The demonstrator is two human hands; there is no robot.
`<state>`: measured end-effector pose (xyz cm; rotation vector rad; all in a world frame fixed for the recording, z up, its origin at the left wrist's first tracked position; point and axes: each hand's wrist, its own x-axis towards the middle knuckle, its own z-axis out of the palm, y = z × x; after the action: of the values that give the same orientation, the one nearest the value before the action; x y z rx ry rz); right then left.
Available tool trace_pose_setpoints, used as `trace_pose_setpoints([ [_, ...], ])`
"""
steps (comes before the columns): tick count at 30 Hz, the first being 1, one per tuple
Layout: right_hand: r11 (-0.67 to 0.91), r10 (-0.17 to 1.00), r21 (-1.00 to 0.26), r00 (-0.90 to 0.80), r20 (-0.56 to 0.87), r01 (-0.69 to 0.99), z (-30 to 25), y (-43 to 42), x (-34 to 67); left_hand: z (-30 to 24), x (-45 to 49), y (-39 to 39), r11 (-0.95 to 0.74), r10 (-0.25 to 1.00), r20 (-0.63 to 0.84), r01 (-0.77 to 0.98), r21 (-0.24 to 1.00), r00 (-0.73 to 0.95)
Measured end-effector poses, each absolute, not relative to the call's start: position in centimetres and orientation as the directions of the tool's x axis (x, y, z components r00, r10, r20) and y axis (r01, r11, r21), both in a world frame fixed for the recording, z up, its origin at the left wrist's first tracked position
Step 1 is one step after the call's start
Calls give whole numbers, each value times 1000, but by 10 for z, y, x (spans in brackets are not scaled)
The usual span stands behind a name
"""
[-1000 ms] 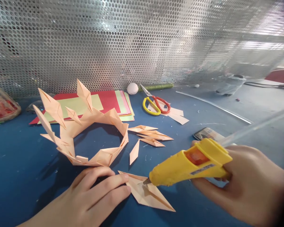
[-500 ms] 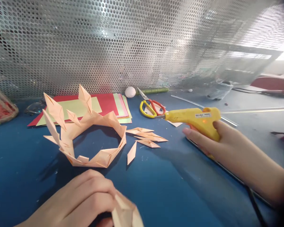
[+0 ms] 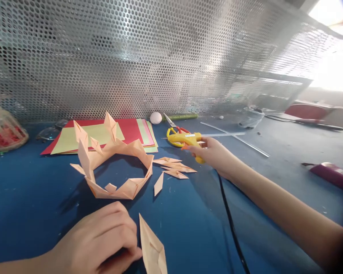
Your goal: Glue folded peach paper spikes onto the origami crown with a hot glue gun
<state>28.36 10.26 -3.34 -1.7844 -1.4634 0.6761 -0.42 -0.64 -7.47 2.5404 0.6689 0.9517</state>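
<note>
Right hand (image 3: pixel 213 152): gripping the yellow glue gun (image 3: pixel 190 140) by its handle, arm stretched forward from the lower right corner.
Left hand (image 3: pixel 103 239): low in front, back of the hand up, fingers curled, fingertips at the left edge of a folded paper piece (image 3: pixel 154 249); whether they pinch it I cannot tell.
Gun nozzle: pointing left across the scissors (image 3: pixel 171 122), whose red and yellow handles the gun partly covers; whether it rests on them is unclear.
Gun's back end: a clear stick (image 3: pixel 220 134) juts out to the right, appearing to cross a clear rod (image 3: pixel 254 146) on the desk (image 3: pixel 188 217).
Cord (image 3: pixel 231 224): black, running from below the right hand down to the lower edge.
Behind the crown (image 3: pixel 122 191): a stack of coloured paper (image 3: pixel 131 133), then a perforated metal screen (image 3: pixel 160 61).
Beside the scissors: a white ball (image 3: pixel 156 118) and a green stick (image 3: pixel 184 117).
Crown: a peach paper ring beyond the left hand, points standing on its far and left parts.
Small pieces (image 3: pixel 179 166): slim peach diamonds just right of the crown.
Piece by the left hand: peach, long-pointed, creased, cut off by the lower edge.
</note>
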Motion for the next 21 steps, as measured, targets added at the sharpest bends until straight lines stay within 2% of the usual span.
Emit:
trace_pose_setpoints([
  [2,-83,978,-732,197,71,676,-36,110,278,-73,-5,-6,-835,519,545,255,487,658],
  [6,-73,967,-531,190,171,844,-40,123,273,-69,-6,-3,-879,434,577,183,441,692],
  [10,-56,945,-354,164,283,934,-34,111,266,-69,-6,-2,-859,462,566,186,477,683],
  [13,14,925,-288,97,367,958,-25,76,252,-73,-6,-2,-839,489,548,194,509,679],
  [14,68,922,-275,45,384,959,-22,61,246,-74,-6,-2,-828,504,534,204,522,679],
  [17,456,832,-229,-321,453,860,-21,16,233,-73,-5,-1,-778,584,480,283,560,654],
  [19,635,764,-232,-555,328,737,-26,-5,230,-69,-4,-1,-738,641,431,355,575,635],
  [21,701,713,-224,-671,206,677,-34,-16,231,-64,-4,-2,-703,681,375,418,575,629],
])
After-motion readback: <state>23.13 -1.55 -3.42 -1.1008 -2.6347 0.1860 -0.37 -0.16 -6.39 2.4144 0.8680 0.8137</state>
